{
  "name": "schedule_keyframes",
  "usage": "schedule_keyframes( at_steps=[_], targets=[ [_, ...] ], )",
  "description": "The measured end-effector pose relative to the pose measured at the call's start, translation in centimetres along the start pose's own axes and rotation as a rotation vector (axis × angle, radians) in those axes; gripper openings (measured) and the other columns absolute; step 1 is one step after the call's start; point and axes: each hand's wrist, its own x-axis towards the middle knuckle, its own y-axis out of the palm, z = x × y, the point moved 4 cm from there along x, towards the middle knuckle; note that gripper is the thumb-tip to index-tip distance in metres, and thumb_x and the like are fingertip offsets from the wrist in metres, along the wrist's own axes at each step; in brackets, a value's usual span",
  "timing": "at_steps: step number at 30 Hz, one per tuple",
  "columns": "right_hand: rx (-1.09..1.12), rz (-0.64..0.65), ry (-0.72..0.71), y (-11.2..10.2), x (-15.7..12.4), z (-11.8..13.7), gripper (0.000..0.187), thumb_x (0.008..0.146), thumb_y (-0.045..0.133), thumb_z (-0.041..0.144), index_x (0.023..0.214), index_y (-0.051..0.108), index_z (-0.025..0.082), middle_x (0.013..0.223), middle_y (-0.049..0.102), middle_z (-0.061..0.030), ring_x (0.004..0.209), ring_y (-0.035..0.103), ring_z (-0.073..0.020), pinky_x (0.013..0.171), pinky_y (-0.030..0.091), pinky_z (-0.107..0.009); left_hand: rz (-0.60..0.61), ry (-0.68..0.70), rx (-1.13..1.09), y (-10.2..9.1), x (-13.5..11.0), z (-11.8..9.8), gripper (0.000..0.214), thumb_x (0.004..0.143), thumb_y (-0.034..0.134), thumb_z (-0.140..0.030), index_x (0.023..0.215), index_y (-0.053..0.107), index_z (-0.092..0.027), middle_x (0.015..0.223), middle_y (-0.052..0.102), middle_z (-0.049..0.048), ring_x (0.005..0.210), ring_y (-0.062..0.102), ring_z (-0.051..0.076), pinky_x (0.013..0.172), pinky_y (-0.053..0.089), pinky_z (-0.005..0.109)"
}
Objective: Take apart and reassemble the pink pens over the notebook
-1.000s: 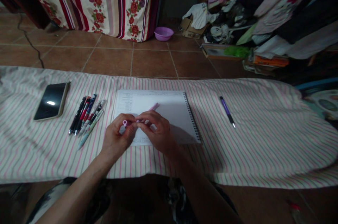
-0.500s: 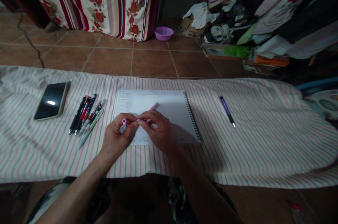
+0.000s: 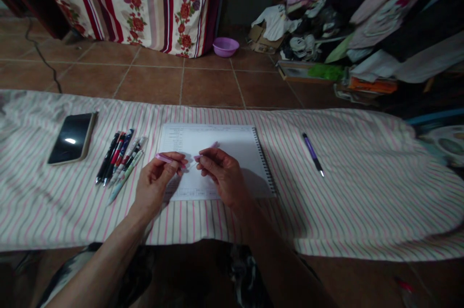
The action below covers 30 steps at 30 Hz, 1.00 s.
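My left hand (image 3: 155, 175) is closed on a pink pen part (image 3: 165, 157), pinched between thumb and fingers above the left side of an open spiral notebook (image 3: 242, 168). My right hand (image 3: 224, 172) pinches another pink pen piece (image 3: 197, 158). A small gap separates the two pieces, with a thin pale sliver in it that I cannot make out clearly. Behind the right fingers a pink tip (image 3: 215, 144) shows against the page; whether it lies there or belongs to the held piece I cannot tell.
Several pens (image 3: 119, 158) lie bunched left of the notebook, beside a phone (image 3: 71, 139). On the right lies a purple and black pen (image 3: 312, 154). Striped cloth (image 3: 362, 192) covers the surface. A purple basin (image 3: 225, 47) stands on the tiled floor beyond.
My hands were close together on the pink pen; now they have moved slightly apart, each with a piece. The left piece's outer end has tilted upward and left.
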Motion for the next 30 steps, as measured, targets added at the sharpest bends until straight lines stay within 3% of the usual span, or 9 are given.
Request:
schedule_keyframes(
  at_steps=[9, 20, 26, 28, 30],
  targets=[
    [0.116, 0.044, 0.149, 0.4, -0.2, -0.4, 0.016, 0.061, 0.074, 0.02, 0.074, 0.066, 0.02, 0.072, 0.069, 0.0024, 0.061, 0.061, -0.0074, 0.052, 0.046, -0.017, 0.029, 0.008, 0.015, 0.1, -0.1, 0.0, 0.011, 0.079, 0.062, -0.022, 0.087, 0.067, -0.016, 0.09, 0.066, 0.006, 0.079, 0.061, 0.015, 0.069, 0.047, 0.027],
    [0.149, 0.099, 0.179, 0.8, -0.4, -1.1, 0.018, 0.062, 0.074, 0.022, 0.076, 0.065, 0.02, 0.072, 0.069, 0.0025, 0.062, 0.062, -0.0076, 0.054, 0.048, -0.017, -0.017, 0.063, -0.019, -0.2, -0.1, -0.2, 0.009, 0.078, 0.064, -0.019, 0.084, 0.069, -0.018, 0.095, 0.066, 0.0047, 0.075, 0.062, 0.014, 0.068, 0.048, 0.027],
    [0.159, 0.118, 0.165, 1.0, -0.4, -1.2, 0.017, 0.061, 0.074, 0.023, 0.076, 0.066, 0.019, 0.072, 0.069, 0.0015, 0.062, 0.062, -0.0087, 0.055, 0.048, -0.019, -0.066, 0.004, -0.05, -0.1, 0.0, -0.4, 0.01, 0.074, 0.067, -0.02, 0.083, 0.07, -0.015, 0.088, 0.069, 0.0066, 0.074, 0.063, 0.014, 0.068, 0.051, 0.025],
    [0.119, 0.072, 0.106, 0.7, -0.3, -1.0, 0.018, 0.062, 0.074, 0.025, 0.077, 0.066, 0.019, 0.073, 0.069, 0.0005, 0.061, 0.062, -0.0092, 0.054, 0.048, -0.019, -0.12, -0.078, -0.161, -0.1, 0.1, -0.6, 0.009, 0.073, 0.067, -0.016, 0.08, 0.07, -0.013, 0.086, 0.07, 0.0065, 0.069, 0.064, 0.012, 0.067, 0.053, 0.021],
    [0.021, -0.003, 0.012, 0.4, -0.1, -0.6, 0.016, 0.064, 0.072, 0.026, 0.077, 0.066, 0.019, 0.072, 0.069, 0.0002, 0.059, 0.061, -0.0093, 0.052, 0.048, -0.019, -0.213, -0.244, -0.306, -0.1, 0.3, -0.5, 0.009, 0.075, 0.063, -0.01, 0.08, 0.07, -0.01, 0.087, 0.07, 0.0088, 0.072, 0.066, 0.011, 0.066, 0.054, 0.017]
  ],
)
